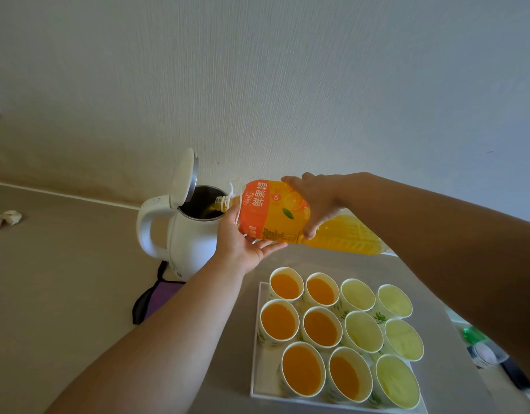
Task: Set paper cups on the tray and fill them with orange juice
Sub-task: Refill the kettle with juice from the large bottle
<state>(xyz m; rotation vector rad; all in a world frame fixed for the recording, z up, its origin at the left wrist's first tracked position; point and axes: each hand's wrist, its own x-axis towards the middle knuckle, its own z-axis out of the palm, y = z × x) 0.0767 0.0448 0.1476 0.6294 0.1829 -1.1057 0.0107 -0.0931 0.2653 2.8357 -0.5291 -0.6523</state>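
A large orange juice bottle (275,213) lies nearly horizontal in the air, its open neck over the mouth of a white electric kettle (180,234) whose lid stands up. Juice runs from the neck into the kettle. My left hand (242,240) supports the bottle from below near the neck. My right hand (314,198) grips its body from above. On the white tray (256,366) stand several paper cups: the left ones (280,319) hold orange juice, the right ones (363,330) are empty.
The kettle stands on a beige counter against a textured wall. A purple and black cloth (156,300) lies by the kettle's base. A crumpled paper (3,219) rests at the far left. Dark and green items (481,345) sit right of the tray.
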